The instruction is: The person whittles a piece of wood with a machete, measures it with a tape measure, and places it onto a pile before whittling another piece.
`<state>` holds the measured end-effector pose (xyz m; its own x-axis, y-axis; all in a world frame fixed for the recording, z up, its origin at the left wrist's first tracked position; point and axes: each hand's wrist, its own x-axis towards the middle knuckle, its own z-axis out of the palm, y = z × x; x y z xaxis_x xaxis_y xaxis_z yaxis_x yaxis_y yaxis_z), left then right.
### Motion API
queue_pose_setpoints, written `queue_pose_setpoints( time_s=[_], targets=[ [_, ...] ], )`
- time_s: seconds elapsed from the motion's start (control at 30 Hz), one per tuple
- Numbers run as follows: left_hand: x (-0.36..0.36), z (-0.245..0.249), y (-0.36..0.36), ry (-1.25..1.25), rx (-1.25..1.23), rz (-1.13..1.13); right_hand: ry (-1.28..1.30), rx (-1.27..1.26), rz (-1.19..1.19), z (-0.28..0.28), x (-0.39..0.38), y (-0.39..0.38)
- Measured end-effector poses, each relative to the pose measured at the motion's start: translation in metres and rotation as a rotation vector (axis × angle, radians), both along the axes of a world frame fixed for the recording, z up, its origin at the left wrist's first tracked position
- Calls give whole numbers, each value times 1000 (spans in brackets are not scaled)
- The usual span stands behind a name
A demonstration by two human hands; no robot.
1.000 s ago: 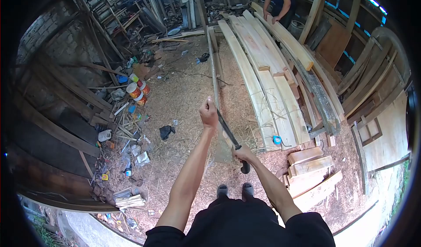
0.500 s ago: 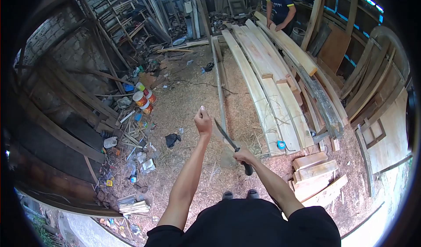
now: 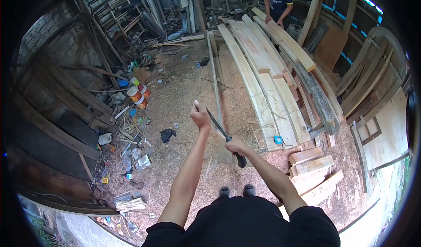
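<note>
My right hand [image 3: 237,145] is wrapped round the black handle of a long-bladed knife [image 3: 216,124]. The end of the handle sticks out below my fist. The blade slants up and to the left, its tip close beside my left hand [image 3: 201,116]. That hand is raised in front of me with its fingers curled closed and the thumb on top. Whatever it may hold is too small or hidden to make out. Both hands are in the air above a floor strewn with wood shavings.
Long sawn planks [image 3: 258,63] lie at the right, with a blue tape measure [image 3: 278,139] on their near end. A co-worker [image 3: 277,3] holds a beam at the back. Short offcuts [image 3: 311,163] are stacked at front right. Paint buckets [image 3: 137,95] and scraps line the left.
Both hands and the knife appear slightly further left and higher in view, as the camera has shifted a little. The co-worker's hands have moved apart on the beam.
</note>
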<state>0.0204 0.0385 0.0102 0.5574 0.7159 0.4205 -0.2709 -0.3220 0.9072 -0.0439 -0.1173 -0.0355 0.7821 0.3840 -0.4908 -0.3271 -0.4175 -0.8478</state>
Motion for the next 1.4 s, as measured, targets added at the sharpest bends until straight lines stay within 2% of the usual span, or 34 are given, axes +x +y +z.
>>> queue_pose_setpoints(
  time_s=[0.03,0.1,0.17,0.23,0.27,0.4,0.47,0.5,0.57,0.6,0.67,0.7,0.77,0.8,0.9,0.97,1.1,1.17,1.2,1.3,1.4],
  targets=[
    [-1,-1,-2,4,1,-7,4,1,-7,6,-3,1],
    [-2,2,-5,8,-46,-110,-154,-15,-55,16,-3,6],
    [-8,12,-15,-11,8,-96,-242,13,-59,4,-11,8],
    [-12,14,-16,-31,57,-80,-114,-92,-172,-21,-20,6],
    [-7,7,-13,-31,28,-76,-103,-136,-137,-37,-21,0],
    [0,-5,-5,6,-35,-108,-4,-156,-97,-33,-9,-7],
    [-5,-1,-9,20,-25,-119,9,33,-97,-30,-9,-3],
    [-4,6,-13,15,-15,-127,12,31,-105,-28,-12,-3],
    [0,5,-20,-27,33,-112,-326,98,-134,-22,-18,-1],
    [1,5,-22,-70,86,-93,-326,99,-132,-34,-21,-2],
    [0,5,-24,-52,29,-84,-175,-56,-199,-58,-30,-6],
    [-1,6,-26,-35,-31,-79,-176,-57,-201,-64,-28,-9],
    [-5,14,-29,-42,-21,-60,59,-16,-170,-70,-24,-16],
    [-7,14,-29,-47,-14,-34,61,-23,-168,-62,-18,-17],
    [-6,15,-24,-1,-24,-68,22,0,-80,-35,-14,-15],
    [-5,16,-28,-11,-4,-72,-218,-45,-66,-17,-19,-11],
    [2,-1,-23,-42,16,-85,-385,-154,-158,-95,-20,-20],
    [2,-2,-22,-57,12,-87,35,-118,-144,-118,-13,-33],
    [2,-1,-21,-67,6,-96,5,-217,-91,-103,-10,-34],
    [3,0,-18,-36,8,-81,-65,-254,11,-62,-1,-29],
    [4,5,-22,-24,50,-110,-168,-96,-62,-35,-10,-19]
  ],
)
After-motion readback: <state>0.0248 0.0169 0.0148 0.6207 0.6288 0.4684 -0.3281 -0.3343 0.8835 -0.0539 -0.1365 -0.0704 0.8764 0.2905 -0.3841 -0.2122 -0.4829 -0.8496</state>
